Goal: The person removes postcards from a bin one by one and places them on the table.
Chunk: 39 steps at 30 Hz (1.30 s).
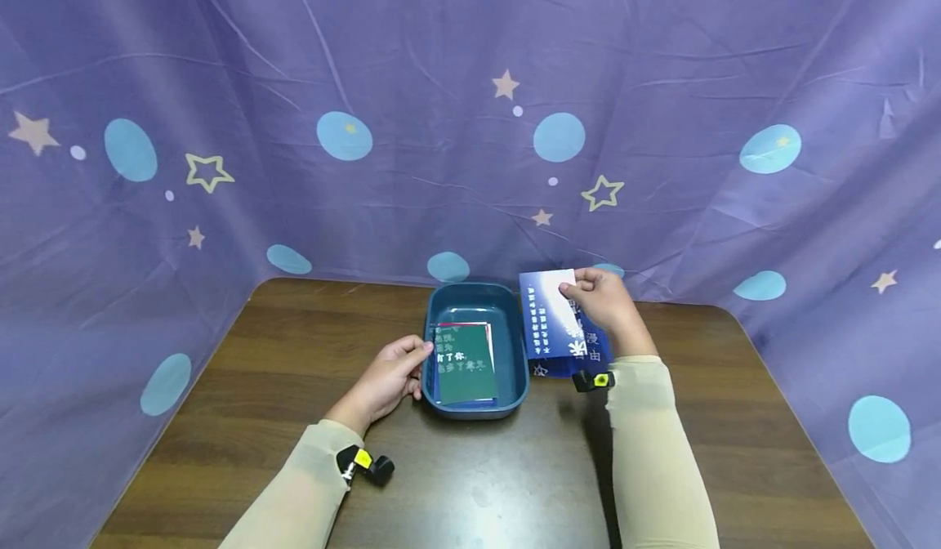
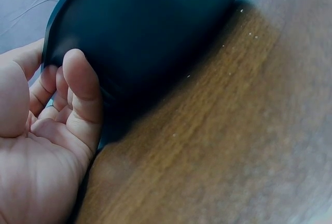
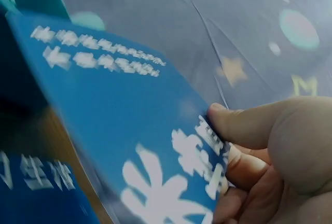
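Head view: right hand (image 1: pixel 606 302) pinches blue card (image 1: pixel 546 320) extending leftward.

One tray (image 1: pixel 470 302), two hands (image 1: pixel 385 377) (image 1: pixel 606 300) (several cards (image 1: pixel 470 373))

The head view looks forward and down from above, far enough back to take in the table (image 1: pixel 353 320) and the curtain (image 1: pixel 434 124). The left wrist view faces the tray (image 1: pixel 474 308) from close beside the left hand (image 1: pixel 390 376), the right wrist view the card (image 1: pixel 546 308) just ahead of the right hand (image 1: pixel 606 300); the head view shares both spots.
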### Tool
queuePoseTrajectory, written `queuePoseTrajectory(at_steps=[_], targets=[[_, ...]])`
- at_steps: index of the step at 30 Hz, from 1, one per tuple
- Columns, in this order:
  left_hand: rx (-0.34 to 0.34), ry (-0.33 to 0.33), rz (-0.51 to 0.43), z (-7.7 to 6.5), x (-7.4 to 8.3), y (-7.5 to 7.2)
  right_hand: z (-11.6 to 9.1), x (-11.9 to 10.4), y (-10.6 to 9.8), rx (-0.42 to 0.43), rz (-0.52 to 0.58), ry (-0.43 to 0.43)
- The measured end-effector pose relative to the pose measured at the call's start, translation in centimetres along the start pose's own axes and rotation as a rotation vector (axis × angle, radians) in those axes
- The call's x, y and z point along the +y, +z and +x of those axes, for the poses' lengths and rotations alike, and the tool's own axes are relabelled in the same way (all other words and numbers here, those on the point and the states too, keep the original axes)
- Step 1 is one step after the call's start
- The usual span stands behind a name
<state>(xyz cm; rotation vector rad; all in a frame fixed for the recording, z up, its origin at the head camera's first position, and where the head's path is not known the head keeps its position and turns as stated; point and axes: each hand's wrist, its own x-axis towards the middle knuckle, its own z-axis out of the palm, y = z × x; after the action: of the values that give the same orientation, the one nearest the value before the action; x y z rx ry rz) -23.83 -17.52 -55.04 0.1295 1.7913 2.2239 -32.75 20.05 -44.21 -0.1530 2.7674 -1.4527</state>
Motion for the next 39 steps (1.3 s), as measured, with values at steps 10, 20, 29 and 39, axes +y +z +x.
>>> queuePoseTrajectory(at_steps=[10,20,29,39], targets=[[-0.018,0.007,0.012,0.1,-0.1,-0.2,-0.2,4.8,-3.5,0.036,-0.007,0.176],[-0.017,0.002,0.006,0.0,-0.1,-0.3,-0.1,7.9,-4.2,-0.029,-0.097,0.289],[-0.02,-0.001,0.004,0.1,0.0,-0.1,0.5,10.3,-3.2,-0.017,-0.065,0.327],[-0.018,0.004,0.0,0.2,-0.1,-0.2,0.6,10.4,-2.2,0.081,-0.272,0.311]])
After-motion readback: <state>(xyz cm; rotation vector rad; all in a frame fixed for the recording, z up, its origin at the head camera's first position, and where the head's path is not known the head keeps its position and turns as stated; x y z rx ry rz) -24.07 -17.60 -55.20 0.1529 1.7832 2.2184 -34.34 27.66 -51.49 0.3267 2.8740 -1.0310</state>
